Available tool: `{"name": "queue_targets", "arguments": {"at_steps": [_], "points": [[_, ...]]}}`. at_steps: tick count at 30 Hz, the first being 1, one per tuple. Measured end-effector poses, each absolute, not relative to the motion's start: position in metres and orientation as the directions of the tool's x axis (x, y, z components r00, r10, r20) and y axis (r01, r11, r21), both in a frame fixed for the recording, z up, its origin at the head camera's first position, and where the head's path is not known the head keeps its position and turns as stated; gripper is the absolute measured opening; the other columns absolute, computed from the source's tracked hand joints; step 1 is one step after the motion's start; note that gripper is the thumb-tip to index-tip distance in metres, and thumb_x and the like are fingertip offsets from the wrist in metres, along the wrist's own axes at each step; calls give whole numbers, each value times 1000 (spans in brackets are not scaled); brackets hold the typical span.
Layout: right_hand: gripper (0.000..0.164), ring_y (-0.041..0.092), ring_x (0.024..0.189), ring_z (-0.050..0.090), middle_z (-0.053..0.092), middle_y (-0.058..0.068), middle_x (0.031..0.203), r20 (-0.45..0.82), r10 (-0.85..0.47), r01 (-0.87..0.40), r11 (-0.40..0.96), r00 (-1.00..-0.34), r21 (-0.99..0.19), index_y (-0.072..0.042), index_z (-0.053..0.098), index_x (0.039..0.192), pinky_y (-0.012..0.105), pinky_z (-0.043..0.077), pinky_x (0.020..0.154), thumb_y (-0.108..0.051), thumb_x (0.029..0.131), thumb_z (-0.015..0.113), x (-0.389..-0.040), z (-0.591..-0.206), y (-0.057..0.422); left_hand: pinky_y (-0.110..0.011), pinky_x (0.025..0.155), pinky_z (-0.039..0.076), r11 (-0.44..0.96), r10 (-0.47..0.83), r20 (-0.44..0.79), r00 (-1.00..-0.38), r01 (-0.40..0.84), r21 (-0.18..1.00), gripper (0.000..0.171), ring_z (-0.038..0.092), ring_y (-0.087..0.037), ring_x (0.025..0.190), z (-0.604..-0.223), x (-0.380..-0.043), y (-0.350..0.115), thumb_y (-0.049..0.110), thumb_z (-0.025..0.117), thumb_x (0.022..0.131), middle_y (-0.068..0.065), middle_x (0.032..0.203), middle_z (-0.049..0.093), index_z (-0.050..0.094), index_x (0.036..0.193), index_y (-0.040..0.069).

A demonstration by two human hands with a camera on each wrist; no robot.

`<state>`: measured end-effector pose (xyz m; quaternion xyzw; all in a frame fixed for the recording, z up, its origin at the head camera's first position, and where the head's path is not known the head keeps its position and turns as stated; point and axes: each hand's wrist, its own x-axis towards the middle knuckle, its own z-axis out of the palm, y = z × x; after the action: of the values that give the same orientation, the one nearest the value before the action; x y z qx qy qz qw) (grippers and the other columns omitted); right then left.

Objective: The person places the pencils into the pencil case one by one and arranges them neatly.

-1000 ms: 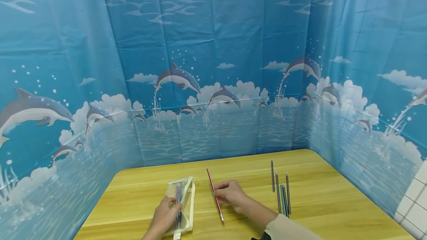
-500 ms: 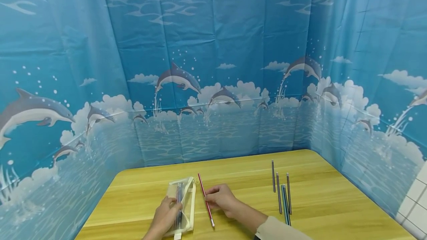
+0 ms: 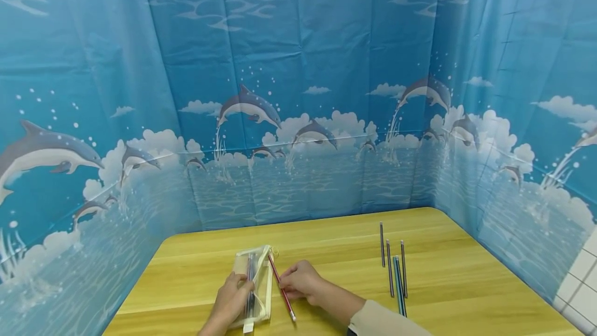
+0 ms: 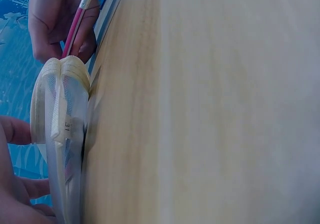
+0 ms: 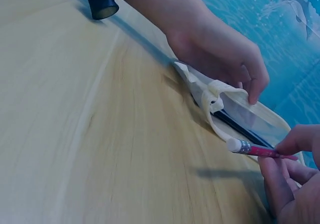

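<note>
Head view: bright, even light over the tabletop point(image 3: 336, 242); pale sheen on the folds of the printed curtain point(image 3: 326, 51); wide-angle stretching toward the edges; both wrist views: dimmer, cooler in tone; in the left, tabletop blurred and washed out rightward; in the right, a diffuse shadow point(image 5: 222, 173) below the red pencil point(image 5: 261, 151).

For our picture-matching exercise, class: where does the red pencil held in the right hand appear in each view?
Head: the red pencil is low, slightly left of centre, just right of the pouch, in the right hand.
Left wrist: red pencil at upper left, above the pouch, eraser end up.
Right wrist: red pencil at lower right, eraser end pointing left.
Shared landmark: the cream-edged pouch.
</note>
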<state>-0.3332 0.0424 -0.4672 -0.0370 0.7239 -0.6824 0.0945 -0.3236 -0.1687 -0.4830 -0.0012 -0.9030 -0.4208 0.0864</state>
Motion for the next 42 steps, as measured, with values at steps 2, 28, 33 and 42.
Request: {"name": "queue_targets", "arguments": {"at_steps": [2,28,33,42], "points": [[11,13,65,65,67,14,85,-83,-186,73,61,-979,-996,6,66,95,29,61,62,8,85,70,-334,-466,38,-71,108,32,648,-72,154,-985,71,758,49,35,-64,136,-482,-324,-169,27,64,87,-41,153,34,66,125,-4],[10,20,57,70,67,9,72,14,-91,-37,253,-996,-967,1,72,81,31,59,53,9,84,77,-359,-468,-18,-70,110,31,657,-69,119,-990,44,753,50,33,-63,138,-476,-324,-169,30,63,89,-42,154,32,65,126,-4],[10,22,64,73,71,14,76,-46,-220,11,159,-975,-987,4,73,95,34,61,59,11,90,69,-361,-465,-14,-70,111,30,646,-68,124,-990,51,762,50,33,-61,139,-474,-325,-168,28,63,88,-41,154,33,65,126,-4],[23,32,77,75,74,14,86,-80,-300,29,171,-951,-985,1,72,114,43,62,65,-1,91,74,-364,-462,3,-69,110,32,656,-73,117,-990,41,754,53,33,-62,139,-476,-326,-168,26,63,86,-42,153,33,65,130,-4]]}}
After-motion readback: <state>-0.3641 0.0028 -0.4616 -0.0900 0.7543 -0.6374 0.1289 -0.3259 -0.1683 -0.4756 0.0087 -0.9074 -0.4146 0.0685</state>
